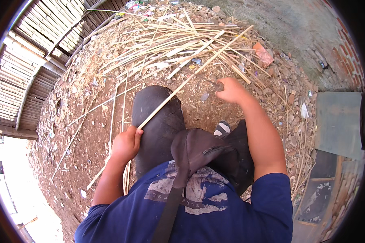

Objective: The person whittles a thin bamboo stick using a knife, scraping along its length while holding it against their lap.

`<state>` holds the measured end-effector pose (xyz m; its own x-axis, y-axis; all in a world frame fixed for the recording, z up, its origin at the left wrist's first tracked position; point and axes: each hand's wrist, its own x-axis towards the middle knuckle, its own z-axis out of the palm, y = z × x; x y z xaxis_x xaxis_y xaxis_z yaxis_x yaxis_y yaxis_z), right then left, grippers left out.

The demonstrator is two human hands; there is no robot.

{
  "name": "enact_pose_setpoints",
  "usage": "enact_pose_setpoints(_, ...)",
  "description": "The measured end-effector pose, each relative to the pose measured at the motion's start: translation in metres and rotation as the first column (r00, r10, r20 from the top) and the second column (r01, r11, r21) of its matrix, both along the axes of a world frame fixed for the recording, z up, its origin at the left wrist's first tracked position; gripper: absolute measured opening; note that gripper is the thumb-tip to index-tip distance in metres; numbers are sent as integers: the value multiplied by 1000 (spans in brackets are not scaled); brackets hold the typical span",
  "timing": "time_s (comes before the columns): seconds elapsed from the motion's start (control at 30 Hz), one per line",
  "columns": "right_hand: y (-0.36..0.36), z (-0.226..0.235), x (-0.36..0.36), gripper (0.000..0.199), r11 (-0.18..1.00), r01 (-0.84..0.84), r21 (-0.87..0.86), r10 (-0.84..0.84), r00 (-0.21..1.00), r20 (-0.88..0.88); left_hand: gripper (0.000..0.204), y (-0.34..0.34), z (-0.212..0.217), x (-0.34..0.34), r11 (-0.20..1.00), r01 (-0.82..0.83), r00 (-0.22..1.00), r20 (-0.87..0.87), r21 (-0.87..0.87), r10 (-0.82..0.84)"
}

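A long pale bamboo strip (166,100) slants across my dark-trousered knee, from the lower left up toward the far right. My left hand (126,143) is closed round it near its lower part, with the thumb along the top. In my right hand (232,91) is a knife (219,86), gripped by its dark round handle. Its thin dark blade points left toward the strip, its tip close to or touching the underside; I cannot tell which. Just beyond lies a loose pile of split bamboo strips (170,46) on the littered ground.
Several more strips (112,117) lie on the bare earth left of my knee. A bamboo slat wall (36,52) stands at the far left, a plastered wall (284,36) at the far right. A grey-green panel (338,123) is on the right. An orange scrap (263,54) lies by the pile.
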<state>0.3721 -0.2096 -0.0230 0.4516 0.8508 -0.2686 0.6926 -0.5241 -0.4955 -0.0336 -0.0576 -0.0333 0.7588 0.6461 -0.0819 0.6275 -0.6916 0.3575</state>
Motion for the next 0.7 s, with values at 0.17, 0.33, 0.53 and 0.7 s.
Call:
enact_pose_setpoints(0.17, -11, 3, 4, 27, 974, 223, 35, -225, 974, 36, 38, 3, 8, 2, 999, 47, 999, 17, 4, -48)
enact_pose_setpoints(0.33, 5, -1, -31, 29, 1000, -16, -2, 16, 994, 112, 35, 3, -1, -4, 1000, 20, 999, 39, -2, -20)
enact_pose_setpoints(0.53, -7, -17, 18, 32, 947, 309, 90, -308, 951, -19, 35, 4, 8, 0, 999, 32, 999, -3, 37, -32)
enact_pose_setpoints(0.7, 4, -25, -15, 29, 984, 83, 160, -107, 983, 146, 37, 2, 15, -2, 1000, 28, 999, -30, 13, -27)
